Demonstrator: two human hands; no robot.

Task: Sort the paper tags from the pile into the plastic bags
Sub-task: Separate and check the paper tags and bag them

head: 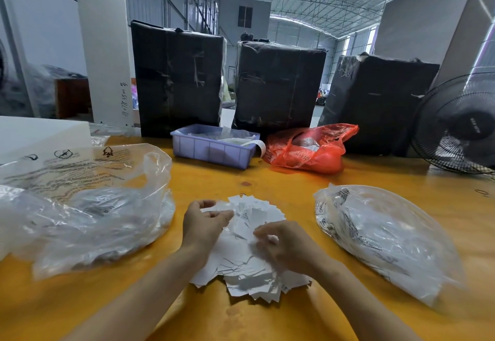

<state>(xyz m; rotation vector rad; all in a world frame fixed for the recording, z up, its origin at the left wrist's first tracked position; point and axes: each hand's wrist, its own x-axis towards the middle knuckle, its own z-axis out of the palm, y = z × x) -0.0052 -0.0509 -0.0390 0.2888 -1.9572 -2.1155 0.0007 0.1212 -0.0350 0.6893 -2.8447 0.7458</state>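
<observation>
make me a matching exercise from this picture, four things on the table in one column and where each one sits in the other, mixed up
Things:
1. pile of paper tags
2. purple bin
3. red bag
4. black fan

Places:
A. far right edge of the table
B. under both hands, between the two clear bags
C. at the back, right of the purple bin
D. at the back, in front of the black-wrapped bales

Pairs: 1-B, 2-D, 3-C, 4-A

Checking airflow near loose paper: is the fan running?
Cannot tell. The fan stands at the table's right edge; its blades are too dark to judge.
</observation>
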